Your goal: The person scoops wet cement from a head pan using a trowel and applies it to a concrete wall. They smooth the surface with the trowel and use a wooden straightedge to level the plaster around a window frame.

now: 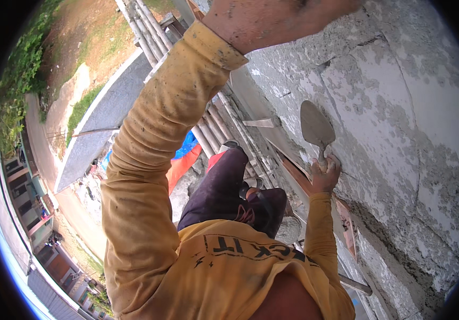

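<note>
My right hand point(326, 175) is closed round the handle of a small pointed trowel point(316, 125). The trowel's grey, leaf-shaped blade points up and away, lying close over the rough wall point(394, 117); whether it touches cannot be told. Patchy grey and whitish plaster covers that wall, with some cracks across it. High in the view, my left hand point(282, 21) reaches along the wall at the end of a dirty, mustard-yellow sleeve. The upper edge of the picture cuts off its fingers, so what they do is hidden.
Bamboo poles point(213, 125) form a scaffold under my feet. Blue and orange sheeting point(179, 168) hangs below it. A wooden board point(296, 173) runs along the wall's edge. Far down on the left are a grey slab point(99, 133), a road point(40, 128) and houses point(32, 197).
</note>
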The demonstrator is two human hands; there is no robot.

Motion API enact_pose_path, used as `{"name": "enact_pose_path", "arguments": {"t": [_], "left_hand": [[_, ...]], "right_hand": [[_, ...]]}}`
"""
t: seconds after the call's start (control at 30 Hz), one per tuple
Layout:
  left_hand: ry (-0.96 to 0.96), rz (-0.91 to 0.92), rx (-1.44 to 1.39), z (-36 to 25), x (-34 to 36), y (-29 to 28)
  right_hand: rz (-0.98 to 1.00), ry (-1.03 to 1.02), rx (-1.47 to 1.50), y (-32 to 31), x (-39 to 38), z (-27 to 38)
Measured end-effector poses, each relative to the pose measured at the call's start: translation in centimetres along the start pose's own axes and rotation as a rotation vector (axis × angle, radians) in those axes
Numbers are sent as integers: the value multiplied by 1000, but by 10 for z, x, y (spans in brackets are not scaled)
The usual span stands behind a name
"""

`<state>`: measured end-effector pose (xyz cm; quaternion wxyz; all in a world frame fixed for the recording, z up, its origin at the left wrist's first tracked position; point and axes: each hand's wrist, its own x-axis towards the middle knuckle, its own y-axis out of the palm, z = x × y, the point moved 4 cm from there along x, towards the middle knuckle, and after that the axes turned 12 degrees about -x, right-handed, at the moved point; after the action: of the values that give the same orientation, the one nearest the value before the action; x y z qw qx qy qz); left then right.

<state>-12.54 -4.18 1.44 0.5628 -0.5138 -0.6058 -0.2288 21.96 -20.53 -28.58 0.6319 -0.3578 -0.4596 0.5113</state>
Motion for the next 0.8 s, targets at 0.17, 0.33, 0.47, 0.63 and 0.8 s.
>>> {"name": "enact_pose_path", "arguments": {"t": [0.17,0.33,0.47,0.63,0.8], "left_hand": [[-668,-313,50,94,-191,-12],[-1135,125,107,78,-410,63],[-1261,638,50,57,-542,146],[-1178,1063,-77,75,-629,263],[-967,1200,-166,84,-689,323]], "right_hand": [[-21,65,-3,3,0,5],[-38,38,-87,-3,-3,9],[-75,-28,-115,3,-2,11],[-45,239,79,3,-6,20],[-231,1,-109,11,-16,2]]}}
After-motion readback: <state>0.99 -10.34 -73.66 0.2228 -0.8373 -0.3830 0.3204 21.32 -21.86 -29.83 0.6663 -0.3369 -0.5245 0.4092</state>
